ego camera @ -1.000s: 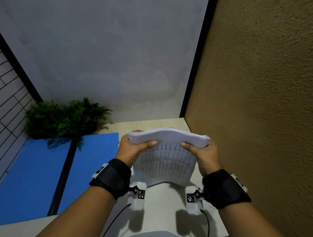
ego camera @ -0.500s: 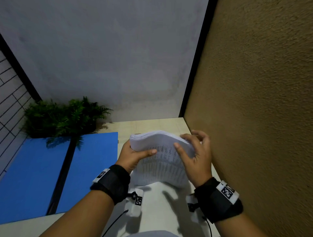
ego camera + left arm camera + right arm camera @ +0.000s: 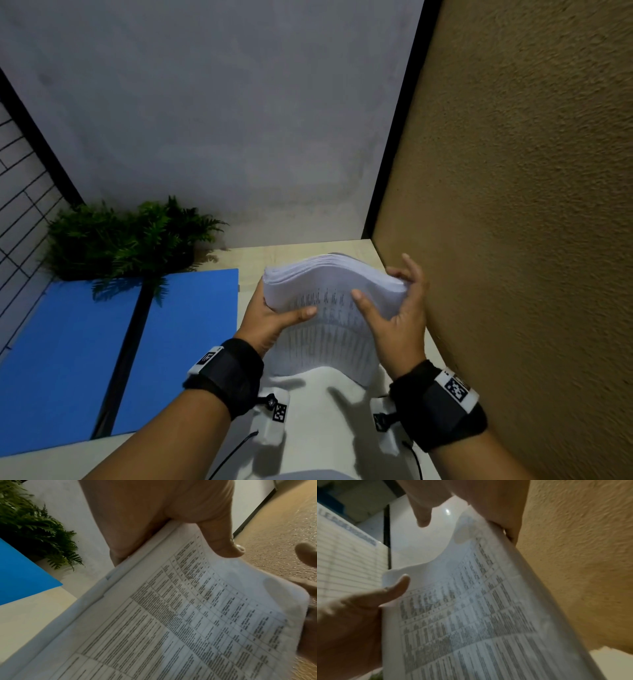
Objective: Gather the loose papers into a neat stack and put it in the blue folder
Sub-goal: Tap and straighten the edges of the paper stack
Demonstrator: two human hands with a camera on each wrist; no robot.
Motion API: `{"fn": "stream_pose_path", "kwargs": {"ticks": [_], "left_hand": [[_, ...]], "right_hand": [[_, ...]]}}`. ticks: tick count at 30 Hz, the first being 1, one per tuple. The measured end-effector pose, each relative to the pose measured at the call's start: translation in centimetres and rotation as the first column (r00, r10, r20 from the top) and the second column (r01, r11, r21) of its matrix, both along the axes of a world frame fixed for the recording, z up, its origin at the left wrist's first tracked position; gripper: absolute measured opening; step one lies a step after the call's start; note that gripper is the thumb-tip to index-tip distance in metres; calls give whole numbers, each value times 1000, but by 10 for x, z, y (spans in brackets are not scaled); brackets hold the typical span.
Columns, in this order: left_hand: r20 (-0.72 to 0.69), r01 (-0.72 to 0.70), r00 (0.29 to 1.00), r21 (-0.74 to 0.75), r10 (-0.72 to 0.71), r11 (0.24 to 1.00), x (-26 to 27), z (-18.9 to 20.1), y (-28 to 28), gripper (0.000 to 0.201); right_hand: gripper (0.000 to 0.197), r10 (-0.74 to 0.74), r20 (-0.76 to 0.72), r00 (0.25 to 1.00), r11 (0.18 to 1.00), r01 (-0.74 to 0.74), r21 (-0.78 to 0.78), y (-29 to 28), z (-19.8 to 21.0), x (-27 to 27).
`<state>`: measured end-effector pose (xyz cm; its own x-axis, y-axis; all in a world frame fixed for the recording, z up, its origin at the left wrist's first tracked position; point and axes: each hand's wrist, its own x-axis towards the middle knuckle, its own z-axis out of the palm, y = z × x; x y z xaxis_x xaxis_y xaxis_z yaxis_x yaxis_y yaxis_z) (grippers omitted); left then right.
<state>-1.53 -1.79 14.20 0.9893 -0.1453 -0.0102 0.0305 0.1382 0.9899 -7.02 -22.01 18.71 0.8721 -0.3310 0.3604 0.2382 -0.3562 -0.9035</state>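
A thick stack of printed papers (image 3: 329, 335) stands on its lower edge on the table, bowed at the top. My left hand (image 3: 277, 313) grips its left edge, thumb across the printed front. My right hand (image 3: 394, 308) lies with its palm against the stack's right edge, fingers spread and loose, thumb lifted near the front sheet. The blue folder (image 3: 185, 329) lies open flat to the left, black spine down its middle. The left wrist view shows the thumb (image 3: 223, 543) pressed on the stack (image 3: 171, 615). The right wrist view shows the stack (image 3: 462, 615) and my right thumb (image 3: 423, 517) clear of it.
A green fern-like plant (image 3: 126, 240) sits behind the folder, fronds overhanging its far edge. A rough brown wall (image 3: 513, 240) runs close along the right of the pale table (image 3: 308, 428). A grey wall closes the back; a wire grid (image 3: 17, 205) stands at the left.
My right hand let go of its pinch on the stack's top right and turned palm-in against the right edge, fingers spreading. The left hand kept its grip; the stack stayed upright.
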Motion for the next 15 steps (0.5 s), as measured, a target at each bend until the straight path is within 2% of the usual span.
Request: {"fn": "stream_pose_path", "kwargs": {"ticks": [2, 4, 7, 10, 12, 15], "left_hand": [[-22, -20, 1000, -5, 20, 1000, 0, -1, 0, 92], [-28, -11, 1000, 0, 11, 1000, 0, -2, 0, 91], [-58, -7, 998, 16, 8, 1000, 0, -3, -1, 86], [-73, -5, 997, 10, 6, 1000, 0, -3, -2, 64], [-94, -4, 996, 14, 5, 1000, -1, -1, -3, 54], [-132, -3, 991, 0, 3, 1000, -2, 0, -3, 54]], "right_hand": [[99, -37, -53, 998, 966, 49, 255, -5, -6, 3], [104, 28, -125, 992, 921, 23, 390, -9, -11, 6], [101, 127, -145, 981, 921, -62, 384, -10, -17, 4], [104, 142, -193, 971, 879, -33, 476, -20, -23, 13], [106, 202, -257, 945, 874, -55, 483, -27, -28, 21], [96, 319, -296, 901, 872, -156, 464, -29, -30, 26]]}}
